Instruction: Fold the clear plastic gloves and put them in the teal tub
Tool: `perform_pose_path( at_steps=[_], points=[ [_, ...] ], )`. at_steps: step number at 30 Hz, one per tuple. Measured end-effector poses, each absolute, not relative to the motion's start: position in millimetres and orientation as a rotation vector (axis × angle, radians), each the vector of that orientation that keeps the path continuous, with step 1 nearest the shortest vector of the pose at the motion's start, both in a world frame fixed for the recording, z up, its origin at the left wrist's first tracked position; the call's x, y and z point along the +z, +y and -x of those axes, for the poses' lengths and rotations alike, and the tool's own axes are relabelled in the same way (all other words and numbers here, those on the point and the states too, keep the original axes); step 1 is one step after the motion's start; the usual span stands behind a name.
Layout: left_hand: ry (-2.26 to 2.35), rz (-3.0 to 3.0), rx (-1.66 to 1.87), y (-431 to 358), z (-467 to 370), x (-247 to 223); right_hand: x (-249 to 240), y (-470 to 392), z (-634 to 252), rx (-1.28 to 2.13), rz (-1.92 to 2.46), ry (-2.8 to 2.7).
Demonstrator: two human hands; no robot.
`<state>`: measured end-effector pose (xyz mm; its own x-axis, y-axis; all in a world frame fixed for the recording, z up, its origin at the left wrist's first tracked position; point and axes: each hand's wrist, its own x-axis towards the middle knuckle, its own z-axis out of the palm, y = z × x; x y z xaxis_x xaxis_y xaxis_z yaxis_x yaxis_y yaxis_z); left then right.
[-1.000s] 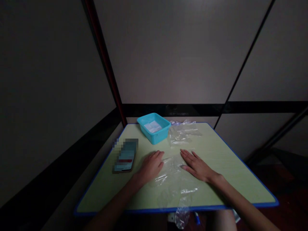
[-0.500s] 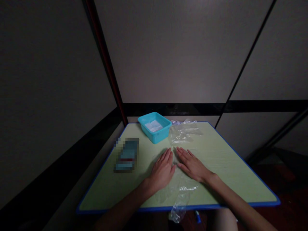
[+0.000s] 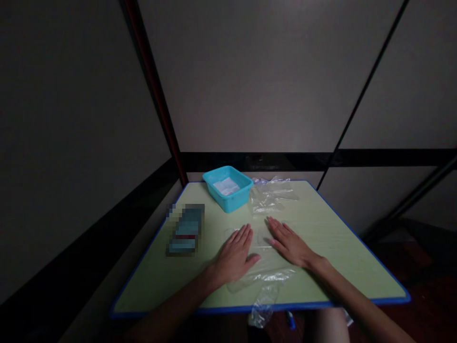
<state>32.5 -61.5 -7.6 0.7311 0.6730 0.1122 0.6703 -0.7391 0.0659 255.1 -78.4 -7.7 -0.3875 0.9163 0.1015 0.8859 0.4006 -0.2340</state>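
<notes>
A clear plastic bag or sheet (image 3: 262, 278) lies spread on the pale green table, its crumpled end hanging over the blue front edge. My left hand (image 3: 234, 252) rests palm down on its left part, fingers stretched out and thumb apart. On the right part lies my right hand (image 3: 288, 243), also flat, with its fingers extended toward the far side. Neither hand grips anything. Bare plastic shows between the two hands.
A turquoise basket (image 3: 233, 202) with white papers (image 3: 226, 186) inside stands at the back. More crumpled clear plastic (image 3: 269, 195) lies beside it. A pixelated dark flat object (image 3: 186, 229) is at the left. The table (image 3: 350, 267) has a blue rim.
My hands have moved apart, the left slightly left and the right slightly right. The plastic between them now shows more widely and looks flatter.
</notes>
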Motion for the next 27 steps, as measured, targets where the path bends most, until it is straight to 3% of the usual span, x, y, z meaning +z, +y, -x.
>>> perform_pose_path(
  at_steps=[11, 20, 27],
  points=[
    [0.959, -2.904, 0.214, -50, -56, 14, -5, -88, -263, 0.184, 1.657, -2.422],
    [0.894, -2.934, 0.234, -44, -77, -8, -15, -72, -265, 0.093, 1.648, -2.423],
    [0.66, -2.901, 0.239, -75, -47, 28, -1, -93, -265, 0.173, 1.536, -2.387]
  ],
)
